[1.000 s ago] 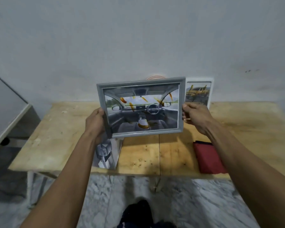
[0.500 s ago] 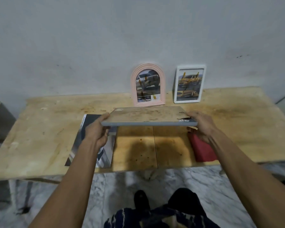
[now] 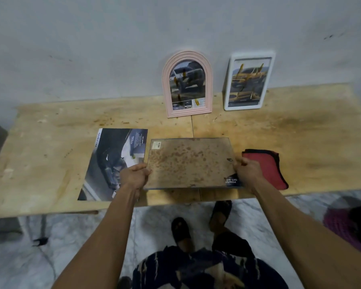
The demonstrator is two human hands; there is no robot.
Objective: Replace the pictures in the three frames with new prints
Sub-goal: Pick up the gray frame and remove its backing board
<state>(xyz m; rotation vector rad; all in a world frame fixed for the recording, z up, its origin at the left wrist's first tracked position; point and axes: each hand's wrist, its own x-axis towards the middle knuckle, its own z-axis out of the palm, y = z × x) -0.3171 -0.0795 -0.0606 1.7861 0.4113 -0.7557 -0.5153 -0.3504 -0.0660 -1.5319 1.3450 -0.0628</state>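
Observation:
A grey rectangular frame (image 3: 190,161) lies face down near the table's front edge, its stained brown backing board facing up. My left hand (image 3: 134,176) grips its left edge and my right hand (image 3: 247,171) grips its right edge. A corner of a print shows at the frame's lower right. A large car print (image 3: 111,163) lies flat to the left, partly under my left hand. A pink arched frame (image 3: 188,84) and a white rectangular frame (image 3: 248,80) stand against the wall, each with a car picture.
A folded red cloth (image 3: 267,165) lies just right of my right hand. The wooden table (image 3: 300,138) has a stained top, with marble floor and my feet below its front edge. A purple object (image 3: 346,224) sits on the floor at the right.
The grey frame was upright with its picture towards me, then tipped over, and now lies face down on the table with both hands still on its sides.

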